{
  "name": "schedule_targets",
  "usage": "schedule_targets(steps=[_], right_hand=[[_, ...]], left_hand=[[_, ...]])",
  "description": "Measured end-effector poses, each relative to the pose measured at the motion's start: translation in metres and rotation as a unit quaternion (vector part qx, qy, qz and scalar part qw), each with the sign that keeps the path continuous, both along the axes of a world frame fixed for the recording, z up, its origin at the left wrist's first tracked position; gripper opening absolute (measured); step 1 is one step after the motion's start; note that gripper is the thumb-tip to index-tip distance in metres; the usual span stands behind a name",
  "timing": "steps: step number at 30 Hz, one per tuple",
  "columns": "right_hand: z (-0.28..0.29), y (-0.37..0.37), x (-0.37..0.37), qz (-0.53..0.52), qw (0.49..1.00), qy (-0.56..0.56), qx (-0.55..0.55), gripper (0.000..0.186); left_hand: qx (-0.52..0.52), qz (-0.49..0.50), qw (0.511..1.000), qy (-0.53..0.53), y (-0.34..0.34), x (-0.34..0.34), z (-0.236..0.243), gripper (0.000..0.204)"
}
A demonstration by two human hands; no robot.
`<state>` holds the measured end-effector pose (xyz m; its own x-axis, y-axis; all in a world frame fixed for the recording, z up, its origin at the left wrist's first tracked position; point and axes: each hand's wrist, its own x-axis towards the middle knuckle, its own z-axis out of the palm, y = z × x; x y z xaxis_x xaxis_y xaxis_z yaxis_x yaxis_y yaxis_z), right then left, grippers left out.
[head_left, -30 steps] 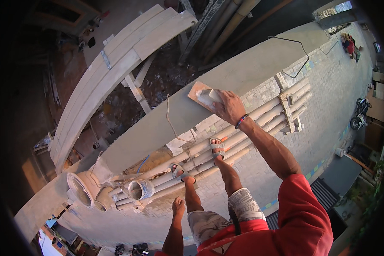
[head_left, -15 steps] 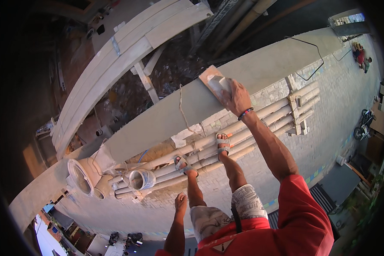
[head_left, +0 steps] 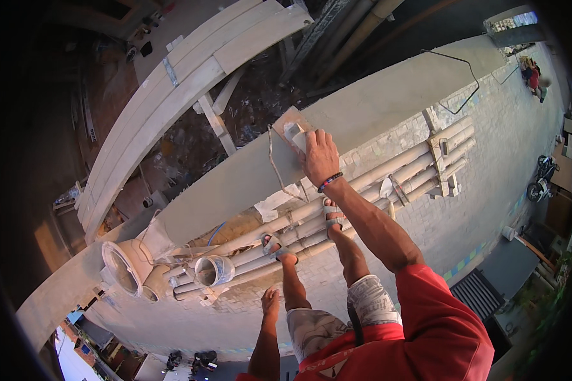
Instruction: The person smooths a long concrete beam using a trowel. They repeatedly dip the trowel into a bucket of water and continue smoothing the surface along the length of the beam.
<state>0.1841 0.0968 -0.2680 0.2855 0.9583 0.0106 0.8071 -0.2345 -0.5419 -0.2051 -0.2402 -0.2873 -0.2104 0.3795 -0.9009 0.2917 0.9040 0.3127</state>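
My right hand (head_left: 321, 157), with a beaded bracelet at the wrist, grips the handle of a plastering float (head_left: 293, 130). Its flat board lies against the smooth grey cement face of a curved beam (head_left: 388, 105). Beside the float, a bent strip of cord or wire (head_left: 274, 162) hangs across the cement. My left hand (head_left: 271, 301) hangs low next to my left leg, its fingers curled in and nothing seen in them. A trowel (head_left: 386, 188) rests on the poles right of my feet.
My sandalled feet stand on lashed bamboo poles (head_left: 419, 166), high along a brick wall (head_left: 426, 222). Left of them sit a bucket (head_left: 214, 270) and a large pipe-like collar (head_left: 122, 268). A curved timber form (head_left: 171, 101) rises beyond the beam. A bent rod (head_left: 469, 82) juts out at right.
My right hand has slid the float leftward and slightly down along the cement, closer to the hanging strip. The trowel on the poles has come out from behind my forearm. My left hand stays low.
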Motion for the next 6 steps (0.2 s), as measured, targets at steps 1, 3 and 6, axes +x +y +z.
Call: schedule_targets(steps=[1, 3, 6], right_hand=[[0.0, 0.001, 0.004, -0.01, 1.0, -0.007, -0.003, 0.038], [0.003, 0.008, 0.046, -0.038, 0.999, -0.03, -0.009, 0.034], [0.009, 0.018, 0.102, -0.12, 0.991, -0.052, -0.01, 0.033]], left_hand=[[0.0, 0.011, 1.0, -0.003, -0.004, -0.002, 0.002, 0.046], [-0.005, 0.01, 1.0, -0.007, 0.0, -0.001, 0.003, 0.046], [-0.016, -0.001, 1.0, 0.0, 0.001, -0.006, 0.007, 0.046]])
